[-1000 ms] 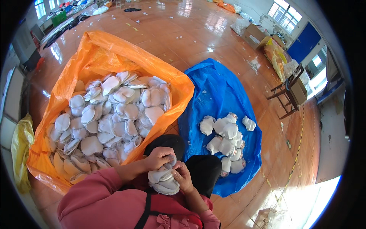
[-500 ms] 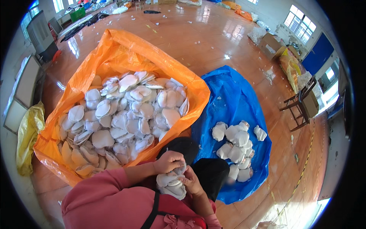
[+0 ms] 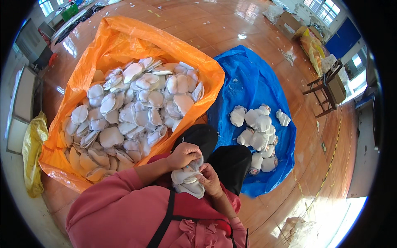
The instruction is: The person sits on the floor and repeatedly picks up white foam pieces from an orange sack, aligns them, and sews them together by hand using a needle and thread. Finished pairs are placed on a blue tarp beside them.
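Over my lap is a bundle of white, rounded fabric pads, stacked in layers. A tuft of greyish, filmy material rises from its top. My left hand is closed at the upper end of the bundle, its fingertips pinching that grey material. My right hand grips the bundle's right side, with the thumb across the front. In front and to the left, an orange woven sack lies spread wide around a large heap of loose white and cream oval pads.
At the right, a blue sheet-like sack carries several compact white bundles. A wooden chair stands beyond it. Cardboard boxes lie at the back right, and a yellow sack leans by the left wall.
The view has tilted, so the sacks sit higher in the picture. Both hands stay on the bundle, with only slight shifts of the fingers.
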Motion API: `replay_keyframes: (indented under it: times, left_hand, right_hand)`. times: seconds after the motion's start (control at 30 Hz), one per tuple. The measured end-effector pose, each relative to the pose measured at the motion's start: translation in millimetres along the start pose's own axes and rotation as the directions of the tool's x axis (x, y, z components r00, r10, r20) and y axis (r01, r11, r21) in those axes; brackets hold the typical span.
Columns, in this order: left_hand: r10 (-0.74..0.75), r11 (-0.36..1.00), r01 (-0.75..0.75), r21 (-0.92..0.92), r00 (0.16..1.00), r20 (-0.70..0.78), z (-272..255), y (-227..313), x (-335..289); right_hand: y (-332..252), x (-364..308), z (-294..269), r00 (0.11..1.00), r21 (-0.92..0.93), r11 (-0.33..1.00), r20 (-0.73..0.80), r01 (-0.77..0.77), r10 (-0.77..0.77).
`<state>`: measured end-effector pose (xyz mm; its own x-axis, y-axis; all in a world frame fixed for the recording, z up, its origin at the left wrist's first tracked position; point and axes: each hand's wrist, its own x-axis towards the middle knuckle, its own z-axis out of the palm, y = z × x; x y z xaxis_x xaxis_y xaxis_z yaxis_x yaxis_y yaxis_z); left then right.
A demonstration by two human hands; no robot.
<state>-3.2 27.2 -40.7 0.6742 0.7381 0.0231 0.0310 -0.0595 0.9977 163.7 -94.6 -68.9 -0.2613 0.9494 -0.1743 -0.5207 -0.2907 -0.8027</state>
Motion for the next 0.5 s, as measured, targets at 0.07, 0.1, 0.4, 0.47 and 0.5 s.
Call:
replay_keyframes:
  times: [0.07, 0.1, 0.4, 0.47, 0.5]
  left_hand:
    - [-0.027, 1.000, 0.027, 0.006, 1.000, 0.001, 0.8, -0.1, 0.4]
    - [-0.007, 0.999, 0.007, 0.037, 1.000, 0.005, 1.0, 1.2, 2.3]
    - [0.093, 0.945, -0.083, 0.316, 0.996, -0.016, -3.1, 19.4, 9.8]
    - [0.375, 0.827, -0.312, 0.467, 0.926, -0.045, -8.1, 15.9, 4.8]
    - [0.348, 0.839, -0.304, 0.452, 0.937, -0.015, -10.3, 13.1, -1.7]
  right_hand:
    - [0.1, -1.1, 2.1, 1.000, 0.024, 0.999, -0.007, 0.025, -0.025]
    - [-2.1, -1.3, 2.3, 1.000, 0.043, 0.999, -0.001, 0.016, -0.016]
    - [-14.7, 2.6, -9.1, 0.992, -0.084, 0.989, -0.034, -0.122, 0.120]
    - [-12.6, 3.2, -6.8, 0.992, -0.121, 0.988, -0.097, -0.095, 0.084]
    - [-10.8, 2.5, -5.7, 0.989, -0.138, 0.987, -0.129, -0.084, 0.066]
